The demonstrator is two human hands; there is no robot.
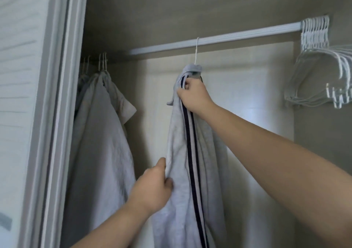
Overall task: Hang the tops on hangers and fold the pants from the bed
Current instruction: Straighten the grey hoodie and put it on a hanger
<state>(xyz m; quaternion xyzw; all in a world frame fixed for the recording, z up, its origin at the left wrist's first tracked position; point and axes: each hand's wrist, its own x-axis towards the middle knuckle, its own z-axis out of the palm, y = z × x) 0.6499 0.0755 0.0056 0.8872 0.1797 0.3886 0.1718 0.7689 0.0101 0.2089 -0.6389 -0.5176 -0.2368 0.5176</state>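
In the head view, a grey top with dark stripes [179,152] hung in the centre of the frame on a white hanger [196,51], which was hooked over the closet rod [228,38]. The right hand [192,95] gripped the cloth near the collar with curled fingers. Lower, the left hand [152,186] pinched the top's left edge between thumb and fingers. Other grey garments [101,133] hung at the left, and empty hangers [320,72] at the upper right.

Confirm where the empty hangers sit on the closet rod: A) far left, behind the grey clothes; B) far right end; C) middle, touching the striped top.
B: the bunch of empty white hangers hangs at the right end of the rod, well apart from the striped top hanging mid-rod.
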